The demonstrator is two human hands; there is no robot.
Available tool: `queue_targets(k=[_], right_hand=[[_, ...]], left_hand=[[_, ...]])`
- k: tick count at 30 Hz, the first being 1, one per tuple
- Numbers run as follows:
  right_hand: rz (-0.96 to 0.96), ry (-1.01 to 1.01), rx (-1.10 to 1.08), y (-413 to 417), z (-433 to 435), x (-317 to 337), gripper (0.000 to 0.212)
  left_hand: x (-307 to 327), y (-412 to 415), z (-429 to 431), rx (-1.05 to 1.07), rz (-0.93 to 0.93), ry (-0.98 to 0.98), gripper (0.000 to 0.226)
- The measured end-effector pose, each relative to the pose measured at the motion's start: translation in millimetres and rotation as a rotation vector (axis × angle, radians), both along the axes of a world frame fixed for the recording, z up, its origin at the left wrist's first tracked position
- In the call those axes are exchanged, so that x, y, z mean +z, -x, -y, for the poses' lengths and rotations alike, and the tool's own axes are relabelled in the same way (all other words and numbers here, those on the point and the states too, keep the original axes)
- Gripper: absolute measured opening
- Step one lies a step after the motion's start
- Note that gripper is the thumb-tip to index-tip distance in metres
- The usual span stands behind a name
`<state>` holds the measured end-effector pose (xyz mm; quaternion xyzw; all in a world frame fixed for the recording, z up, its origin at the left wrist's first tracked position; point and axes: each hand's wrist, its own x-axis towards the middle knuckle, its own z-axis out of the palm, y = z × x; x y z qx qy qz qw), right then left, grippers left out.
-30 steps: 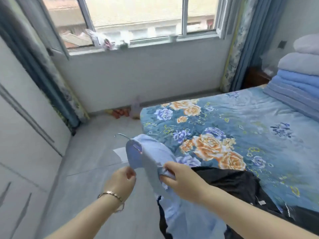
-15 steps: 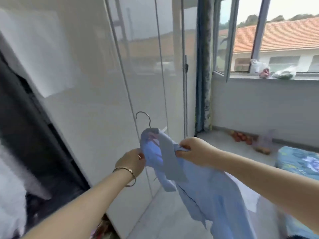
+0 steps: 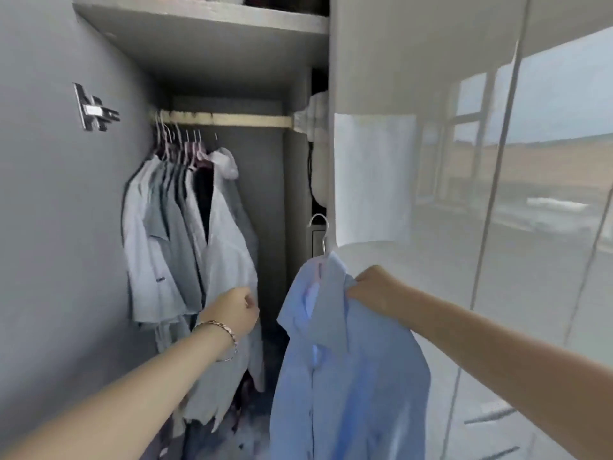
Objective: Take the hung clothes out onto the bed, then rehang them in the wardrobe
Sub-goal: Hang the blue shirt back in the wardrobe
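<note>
A light blue shirt [image 3: 345, 370] hangs on a hanger whose metal hook [image 3: 321, 231] sticks up in front of the open wardrobe. My right hand [image 3: 373, 287] grips the shirt at the collar and shoulder. My left hand [image 3: 237, 310], with a bracelet on the wrist, is loosely curled and holds nothing, just in front of the hung white shirt [image 3: 225, 260]. Several pale shirts [image 3: 159, 247] hang on hangers from the wooden rail [image 3: 232, 119] at the wardrobe's left side. The rail's right half is bare.
The open wardrobe door [image 3: 49, 194] with a hinge [image 3: 94, 109] stands at the left. A glossy shut door [image 3: 464, 194] fills the right. A shelf [image 3: 215, 28] runs above the rail. Dark clothes lie on the wardrobe floor [image 3: 252, 423].
I have turned from the bed past the window to the open wardrobe. My left hand has let go of the hanger and moved left toward the hung shirts. My right hand still carries the blue shirt.
</note>
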<state>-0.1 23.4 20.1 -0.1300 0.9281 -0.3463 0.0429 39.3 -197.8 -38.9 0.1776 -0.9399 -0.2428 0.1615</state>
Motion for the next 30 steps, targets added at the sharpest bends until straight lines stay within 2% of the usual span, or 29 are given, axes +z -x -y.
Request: queue_targets(k=[4,13,17,18,20,24,27,30], right_hand=[[-0.052,0.037,0.056,43,61,33,0.035],[-0.241,0.179,0.11,134,192,118,0.035],[-0.304,0.228,0.093,176,248,161,0.017],[-0.322,0.237,0.083,186,260,169,0.028],[-0.358,0.237,0.069,205,280,182,0.037],[-0.339,0.233,0.023,242,315,187,0.04],[-0.278,0.264,0.047,259,336,172,0.044],[-0.304,0.187,0.136,256,350,155,0.039]], left_hand=[[29,16,40,0.054,-0.067,-0.097,0.02],[110,102,114,0.029,-0.25,-0.032,0.018],[142,135,146,0.028,-0.356,0.0,0.02],[148,142,153,0.039,-0.373,0.009,0.021],[156,155,163,0.075,-0.415,-0.007,0.021],[161,176,172,0.121,-0.433,-0.054,0.023],[162,184,167,0.119,-0.437,-0.005,0.02],[157,184,164,0.132,-0.417,0.096,0.017]])
